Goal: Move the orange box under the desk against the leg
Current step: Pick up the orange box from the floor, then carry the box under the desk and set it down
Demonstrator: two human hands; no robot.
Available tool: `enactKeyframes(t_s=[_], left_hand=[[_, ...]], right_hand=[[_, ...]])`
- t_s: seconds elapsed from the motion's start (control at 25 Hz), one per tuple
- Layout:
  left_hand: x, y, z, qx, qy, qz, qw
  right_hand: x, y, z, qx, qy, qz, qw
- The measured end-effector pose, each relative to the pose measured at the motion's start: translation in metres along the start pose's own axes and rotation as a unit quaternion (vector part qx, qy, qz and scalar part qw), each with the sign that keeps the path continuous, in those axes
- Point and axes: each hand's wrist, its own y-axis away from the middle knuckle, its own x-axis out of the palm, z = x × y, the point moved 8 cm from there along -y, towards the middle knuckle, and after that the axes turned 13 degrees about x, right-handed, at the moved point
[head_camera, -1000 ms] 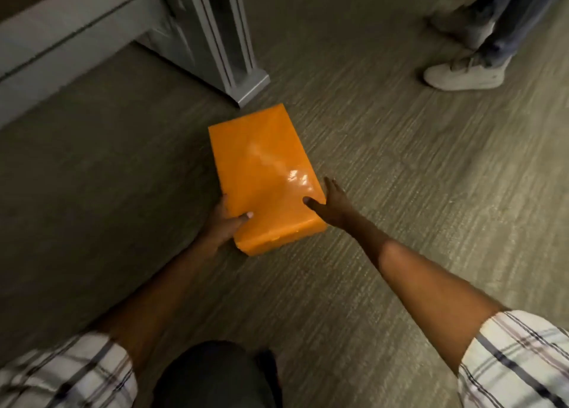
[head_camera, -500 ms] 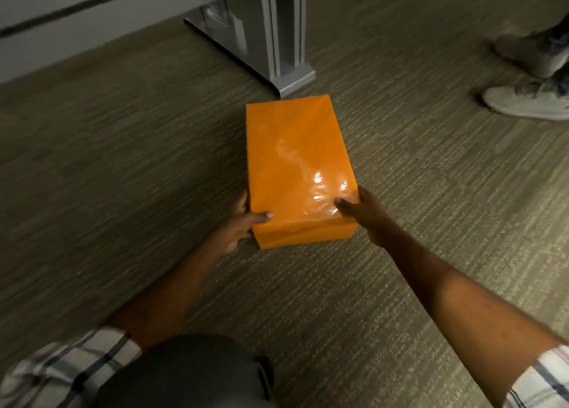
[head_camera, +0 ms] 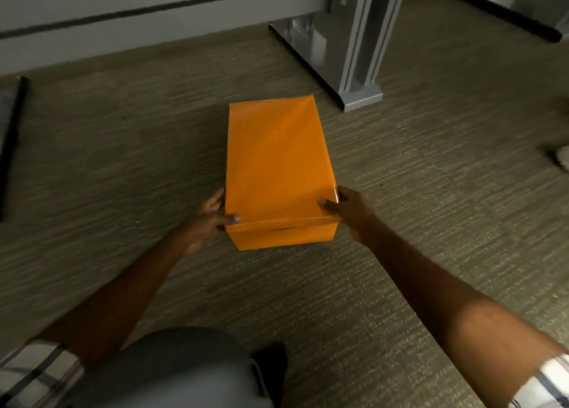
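An orange box (head_camera: 277, 167) lies on the carpet, its long side pointing away from me. My left hand (head_camera: 209, 219) grips its near left corner, thumb on the lid. My right hand (head_camera: 351, 210) grips the near right corner the same way. The grey metal desk leg (head_camera: 366, 47) stands on its foot (head_camera: 360, 98) just beyond and to the right of the box's far end, with a gap of carpet between them. The desk's grey underside rail (head_camera: 154, 16) runs across the top left.
A dark bar (head_camera: 12, 136) lies on the floor at the far left. Another dark foot bar (head_camera: 505, 16) sits at the top right. A white shoe (head_camera: 563, 158) shows at the right edge. My knee (head_camera: 172, 370) is at the bottom.
The box has turned to point straight away from me and shifted left of the leg's foot. My right hand has closed onto its near right corner.
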Motion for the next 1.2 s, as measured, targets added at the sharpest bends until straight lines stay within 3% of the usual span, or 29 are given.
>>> enactKeyframes(t_s=[0.24, 0.44, 0.68, 0.84, 1.0, 1.2], left_hand=[[-0.130, 0.078, 0.000, 0.040, -0.001, -0.115, 0.993], [-0.203, 0.141, 0.010, 0.046, -0.011, -0.206, 0.977], [-0.222, 0.174, 0.035, 0.052, -0.078, -0.237, 0.967], [-0.235, 0.173, 0.062, -0.001, -0.103, -0.315, 0.943], [-0.240, 0.170, 0.065, -0.064, -0.101, -0.279, 0.953], [-0.227, 0.177, 0.052, -0.075, -0.143, -0.257, 0.953]], right_hand=[[0.134, 0.008, 0.029, -0.039, 0.008, 0.117, 0.992], [0.227, 0.026, 0.028, -0.039, 0.002, 0.170, 0.985], [0.286, 0.025, 0.010, -0.018, 0.039, 0.212, 0.976], [0.297, 0.007, -0.020, 0.045, 0.018, 0.225, 0.973], [0.296, -0.004, -0.022, 0.074, 0.019, 0.226, 0.971], [0.299, 0.012, -0.018, 0.017, 0.099, 0.170, 0.980]])
